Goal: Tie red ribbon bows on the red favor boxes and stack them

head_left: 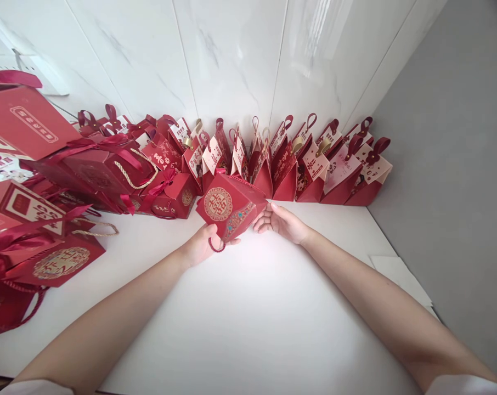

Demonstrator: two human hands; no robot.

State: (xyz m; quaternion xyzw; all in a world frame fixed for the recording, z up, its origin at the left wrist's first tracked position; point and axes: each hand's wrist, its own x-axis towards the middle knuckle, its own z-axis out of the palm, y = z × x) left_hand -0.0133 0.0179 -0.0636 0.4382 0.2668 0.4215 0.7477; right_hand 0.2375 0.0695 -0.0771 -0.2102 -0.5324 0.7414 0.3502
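A red gift box (232, 206) with a round gold double-happiness emblem and a coloured floral band is held tilted above the white table. My left hand (203, 244) grips its lower left corner, thumb on the front and fingers underneath. A loop of dark red cord (216, 247) hangs by that hand. My right hand (281, 222) is at the box's right corner, its fingers loosely bent and apart from the thumb. The thumb tip is close to the corner; whether it touches is hard to see.
Behind the box, a row of red and cream triangular gift boxes (314, 164) with ribbon loops lines the marbled wall (232, 55). Larger red boxes (59, 263) with ribbons and rope handles are piled at left. White sheets (400, 277) lie at the right edge by a grey wall (446, 164).
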